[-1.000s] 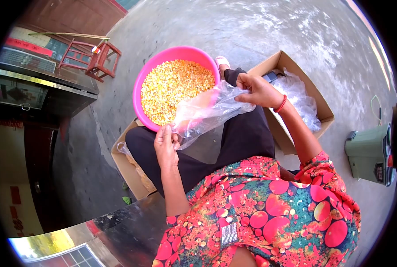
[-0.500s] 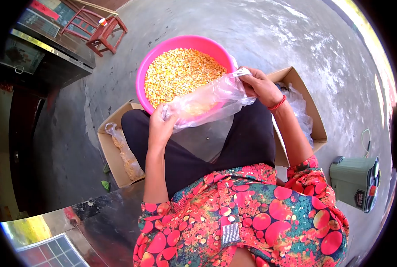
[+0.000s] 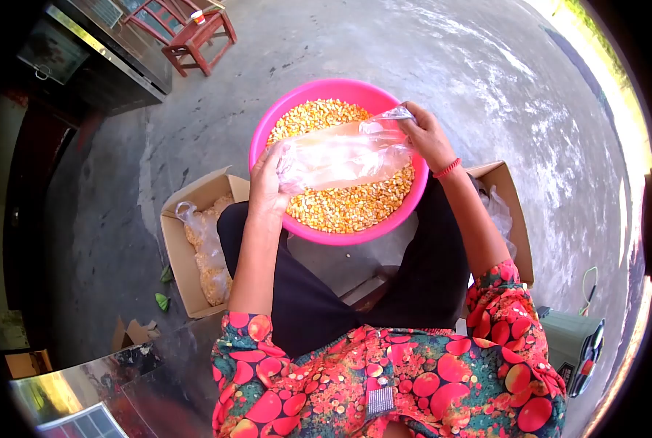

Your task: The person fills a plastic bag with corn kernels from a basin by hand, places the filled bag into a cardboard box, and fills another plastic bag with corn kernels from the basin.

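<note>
A clear plastic bag (image 3: 340, 155) is stretched between my two hands above a pink basin (image 3: 266, 124). My left hand (image 3: 267, 182) is closed on the bag's left end, near the basin's left rim. On the other side, my right hand (image 3: 428, 135) pinches the right end, over the basin's right rim; a red bracelet circles that wrist. Loose yellow corn kernels (image 3: 351, 208) fill the basin, and the bag hides a band of them across the middle. The bag looks flat, with no kernels visible inside it.
A cardboard box (image 3: 176, 244) at my left holds plastic bags (image 3: 207, 248) of yellowish contents. Another box (image 3: 514, 212) with clear bags (image 3: 497, 215) stands at my right. A green bin-like container (image 3: 570, 339) is further right. A red wooden chair (image 3: 194, 36) carries a small cup (image 3: 198, 16).
The bag, in both hands, now lies more fully over the basin and stretched flatter. The view has shifted, so the basin appears lower and further right.
</note>
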Available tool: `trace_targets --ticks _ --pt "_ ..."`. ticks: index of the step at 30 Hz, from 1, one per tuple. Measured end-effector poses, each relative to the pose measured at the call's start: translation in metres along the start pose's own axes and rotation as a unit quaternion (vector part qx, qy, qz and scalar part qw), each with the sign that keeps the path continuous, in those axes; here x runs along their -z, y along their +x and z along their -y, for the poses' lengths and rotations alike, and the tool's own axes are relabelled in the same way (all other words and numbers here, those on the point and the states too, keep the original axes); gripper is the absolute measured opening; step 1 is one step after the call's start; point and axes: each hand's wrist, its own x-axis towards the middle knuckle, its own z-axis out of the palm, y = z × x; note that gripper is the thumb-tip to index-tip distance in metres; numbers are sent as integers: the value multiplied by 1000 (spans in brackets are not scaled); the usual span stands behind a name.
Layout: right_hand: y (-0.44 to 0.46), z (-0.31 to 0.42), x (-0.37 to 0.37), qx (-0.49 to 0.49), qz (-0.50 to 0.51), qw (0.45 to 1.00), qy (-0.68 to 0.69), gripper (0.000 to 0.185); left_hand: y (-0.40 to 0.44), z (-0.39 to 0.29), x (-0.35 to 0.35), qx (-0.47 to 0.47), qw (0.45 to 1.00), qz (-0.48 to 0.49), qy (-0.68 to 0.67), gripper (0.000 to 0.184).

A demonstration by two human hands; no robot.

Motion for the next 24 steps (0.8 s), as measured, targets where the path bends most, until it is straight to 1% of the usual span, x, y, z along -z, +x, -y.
trace_targets --ticks 1,2,3,4,5,6,7,9,10,11,12,13,15,16,17,18,19,20,21,23,24 --pt "7 -3 -1 3 -15 1000 -22 21 6 -1 0 3 1000 -2 -2 13" --pt "13 -5 -1 0 -14 1000 -23 21 13 -1 0 6 999 -15 29 13" --pt "20 -3 -3 64 -55 993 -77 23 21 -1 1 9 998 -27 60 12" --pt "9 14 -1 127 -97 978 -134 25 13 -2 -5 11 998 -26 56 12" --pt "15 12 -4 125 -94 978 -135 25 29 7 3 1 995 -42 92 13" --pt "11 33 -14 235 -126 944 -193 28 41 13 8 -8 990 -59 126 14" --pt "5 53 -25 339 -155 894 -247 32 45 13 6 -3 990 -63 124 14" --pt "-4 70 -47 350 -35 912 -210 29 49 13 -9 -9 983 -59 176 16" --pt "-5 66 -58 315 91 931 -159 27 52 13 -16 -4 983 -64 173 16" --pt "-26 84 -62 296 182 915 -205 21 32 6 -36 6 984 -27 175 17" --pt "-17 66 -70 286 192 911 -225 27 40 8 -37 12 983 5 181 19" --pt "-8 38 -77 276 201 907 -246 32 45 10 -34 15 984 1 177 19" --pt "8 -20 -71 221 74 884 -405 53 51 11 -27 7 971 47 233 22" --pt "15 -27 -59 146 99 864 -471 71 48 10 -25 13 959 32 282 25" --pt "18 -39 -50 151 76 866 -470 74 51 12 -19 17 959 29 280 25" --pt "-1 -25 -33 126 94 875 -459 73 31 11 -26 40 955 47 291 27" --pt "3 -25 -25 106 111 883 -443 73 35 13 -24 59 948 63 306 28" --pt "6 -24 -21 119 112 901 -403 66 38 16 -23 60 948 62 305 28" --pt "5 -12 -22 118 114 900 -404 66 36 17 -27 47 953 54 294 30" --pt "-2 12 -31 130 204 915 -324 54 33 16 -36 38 957 42 283 31" --pt "-7 11 -38 206 207 907 -302 44 33 16 -43 44 971 53 229 32"
